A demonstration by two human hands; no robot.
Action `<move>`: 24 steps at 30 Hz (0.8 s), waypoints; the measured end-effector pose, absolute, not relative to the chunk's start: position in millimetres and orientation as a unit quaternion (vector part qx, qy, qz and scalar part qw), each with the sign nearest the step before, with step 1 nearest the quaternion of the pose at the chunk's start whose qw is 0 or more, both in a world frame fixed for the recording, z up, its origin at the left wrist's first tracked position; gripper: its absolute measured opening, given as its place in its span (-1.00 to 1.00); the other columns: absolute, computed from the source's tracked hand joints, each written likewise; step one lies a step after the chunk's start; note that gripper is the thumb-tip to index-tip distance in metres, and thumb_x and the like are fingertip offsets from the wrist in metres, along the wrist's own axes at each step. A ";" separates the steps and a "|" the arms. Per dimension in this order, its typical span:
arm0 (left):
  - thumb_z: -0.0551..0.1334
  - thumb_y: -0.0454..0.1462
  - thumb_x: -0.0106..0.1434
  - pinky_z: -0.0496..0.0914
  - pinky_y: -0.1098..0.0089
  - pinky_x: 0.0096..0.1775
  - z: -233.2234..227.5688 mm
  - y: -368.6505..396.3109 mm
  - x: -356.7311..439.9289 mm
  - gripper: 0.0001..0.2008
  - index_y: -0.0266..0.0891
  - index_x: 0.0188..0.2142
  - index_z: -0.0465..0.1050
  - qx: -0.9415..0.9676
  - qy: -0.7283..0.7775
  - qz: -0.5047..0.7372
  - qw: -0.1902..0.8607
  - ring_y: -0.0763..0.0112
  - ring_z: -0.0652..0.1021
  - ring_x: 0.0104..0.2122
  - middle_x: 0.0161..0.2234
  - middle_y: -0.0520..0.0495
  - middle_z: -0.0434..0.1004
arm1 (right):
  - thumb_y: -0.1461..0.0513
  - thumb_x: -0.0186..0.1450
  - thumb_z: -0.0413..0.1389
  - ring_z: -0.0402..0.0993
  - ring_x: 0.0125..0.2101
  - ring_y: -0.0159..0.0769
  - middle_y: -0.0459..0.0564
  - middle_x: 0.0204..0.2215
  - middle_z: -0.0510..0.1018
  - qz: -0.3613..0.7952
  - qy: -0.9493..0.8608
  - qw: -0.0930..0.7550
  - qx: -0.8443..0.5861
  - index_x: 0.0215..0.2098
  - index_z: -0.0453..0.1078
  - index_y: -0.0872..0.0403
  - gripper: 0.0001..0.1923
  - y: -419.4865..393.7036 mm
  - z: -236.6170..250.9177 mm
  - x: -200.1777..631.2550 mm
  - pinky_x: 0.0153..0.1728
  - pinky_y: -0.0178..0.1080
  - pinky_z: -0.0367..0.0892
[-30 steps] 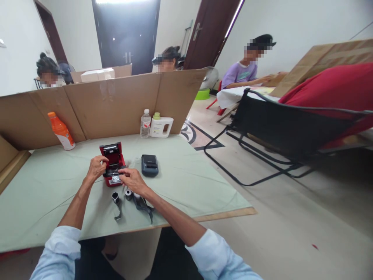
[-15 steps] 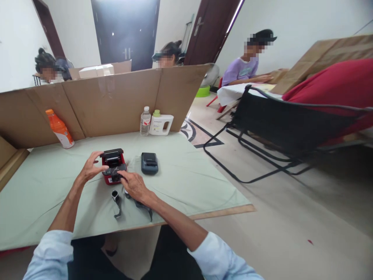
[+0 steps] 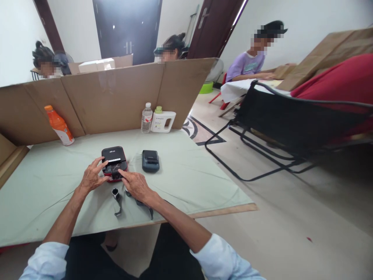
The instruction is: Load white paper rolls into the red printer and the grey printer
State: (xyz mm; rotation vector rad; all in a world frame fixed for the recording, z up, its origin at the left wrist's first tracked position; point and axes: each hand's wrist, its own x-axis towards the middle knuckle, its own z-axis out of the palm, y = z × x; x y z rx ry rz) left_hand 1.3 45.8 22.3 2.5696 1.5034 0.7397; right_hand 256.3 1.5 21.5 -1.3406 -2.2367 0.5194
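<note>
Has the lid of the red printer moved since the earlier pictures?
Yes. The lid has swung down from upright and now lies shut on the red printer, beside the dark printer.

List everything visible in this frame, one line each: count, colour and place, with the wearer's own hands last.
small printer: 1, red body with black lid down, table centre
second printer: 1, dark blue-grey, right of the red one
paper rolls with strips: at least 2, grey, near table edge, one partly under the right hand
orange bottle: 1, orange, far left, by cardboard screen
water bottle: 1, clear, at screen
jug: 1, white with green cap, beside water bottle
cardboard screen: 1, brown, behind table
table cover: 1, pale green
folding chair: 1, black, right
people: 3, seated beyond the screen
left hand: on the red printer's left side
right hand: at its front edge
</note>
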 end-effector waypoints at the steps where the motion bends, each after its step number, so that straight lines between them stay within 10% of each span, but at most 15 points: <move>1: 0.48 -0.16 0.14 0.37 0.01 0.26 21.9 45.2 2.1 -0.34 0.00 0.24 0.43 0.837 0.492 0.238 0.034 -0.02 0.40 0.30 0.35 -0.19 0.33 | 0.30 0.43 0.03 0.63 -0.06 -0.09 0.11 0.01 0.69 0.191 -0.816 0.244 -0.489 0.33 0.39 -0.03 -0.49 1.0 21.6 256.6 -0.13 -0.22 0.40; 11: 0.40 -0.20 0.19 0.42 -0.06 0.23 10.6 36.3 5.0 -0.34 -0.04 0.29 0.39 0.807 0.529 0.258 0.050 -0.12 0.39 0.31 0.47 -0.24 0.03 | 0.23 0.44 0.07 0.60 -0.18 -0.18 0.12 -0.06 0.67 0.204 -0.791 0.333 -0.470 0.16 0.51 0.06 -0.63 8.5 19.5 264.9 -0.05 -0.19 0.41; 24: 0.42 -0.01 0.22 0.39 0.05 0.27 -5.8 38.8 10.6 -0.15 -0.09 0.42 0.19 0.781 0.545 0.284 0.111 -0.02 0.45 0.29 0.34 -0.26 0.36 | 0.13 0.34 0.19 0.47 0.06 -0.07 0.11 0.17 0.51 0.378 -0.755 0.378 -0.380 0.39 0.18 0.01 -0.32 37.9 18.7 268.3 0.08 -0.08 0.37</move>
